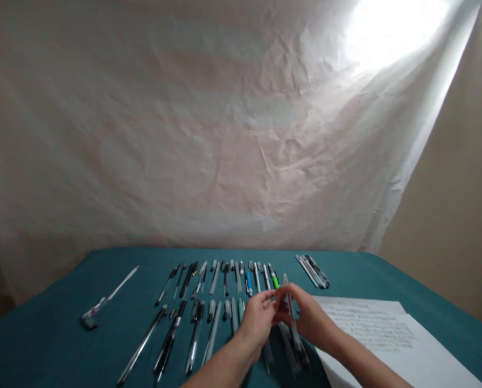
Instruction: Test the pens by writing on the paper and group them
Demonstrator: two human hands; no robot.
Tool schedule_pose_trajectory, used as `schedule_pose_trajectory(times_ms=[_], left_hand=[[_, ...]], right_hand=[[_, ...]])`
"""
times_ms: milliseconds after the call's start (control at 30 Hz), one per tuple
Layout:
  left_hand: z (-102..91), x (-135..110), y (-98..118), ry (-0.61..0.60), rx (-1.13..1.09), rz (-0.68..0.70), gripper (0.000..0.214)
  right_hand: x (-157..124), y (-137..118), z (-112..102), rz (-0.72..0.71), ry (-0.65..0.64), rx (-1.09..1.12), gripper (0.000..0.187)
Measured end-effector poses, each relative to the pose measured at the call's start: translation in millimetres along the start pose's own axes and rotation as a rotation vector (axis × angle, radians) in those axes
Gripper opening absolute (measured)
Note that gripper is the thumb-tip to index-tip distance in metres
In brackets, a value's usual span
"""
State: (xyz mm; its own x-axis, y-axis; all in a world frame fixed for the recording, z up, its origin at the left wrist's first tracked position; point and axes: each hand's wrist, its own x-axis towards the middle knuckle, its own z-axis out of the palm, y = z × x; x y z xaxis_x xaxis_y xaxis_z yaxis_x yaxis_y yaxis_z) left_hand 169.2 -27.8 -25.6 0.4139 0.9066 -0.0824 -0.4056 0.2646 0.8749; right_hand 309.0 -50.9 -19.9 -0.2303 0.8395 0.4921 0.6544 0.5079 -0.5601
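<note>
My right hand is closed around a clear-barrelled pen, which stands tilted with its narrow end up. Touching it at the fingertips, my left hand has its fingers bent in a pinch, and whatever lies between them is hidden. Below and around both hands, pens lie on the green cloth. A front row includes a long clear pen and a black pen. Behind it runs a second row with a blue pen and a green-and-grey pen. Some front-row pens are partly covered by my hands.
Handwritten paper sheets lie to the right. Several pens sit grouped at the back right. On the left rest a thin white refill-like stick and a clear piece with a dark end. A pale sheet hangs behind the table.
</note>
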Motion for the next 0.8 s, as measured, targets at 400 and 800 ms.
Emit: schedule_pose_trajectory(times_ms=[400,800], left_hand=[[-11.4,10,15,0.182,-0.224,-0.050,0.009],[-1.1,2,17,0.184,-0.253,-0.088,0.004]], right_hand=[[-22,-4,7,-0.398,0.181,-0.278,0.024],[-20,-3,11,-0.408,0.219,-0.270,0.015]])
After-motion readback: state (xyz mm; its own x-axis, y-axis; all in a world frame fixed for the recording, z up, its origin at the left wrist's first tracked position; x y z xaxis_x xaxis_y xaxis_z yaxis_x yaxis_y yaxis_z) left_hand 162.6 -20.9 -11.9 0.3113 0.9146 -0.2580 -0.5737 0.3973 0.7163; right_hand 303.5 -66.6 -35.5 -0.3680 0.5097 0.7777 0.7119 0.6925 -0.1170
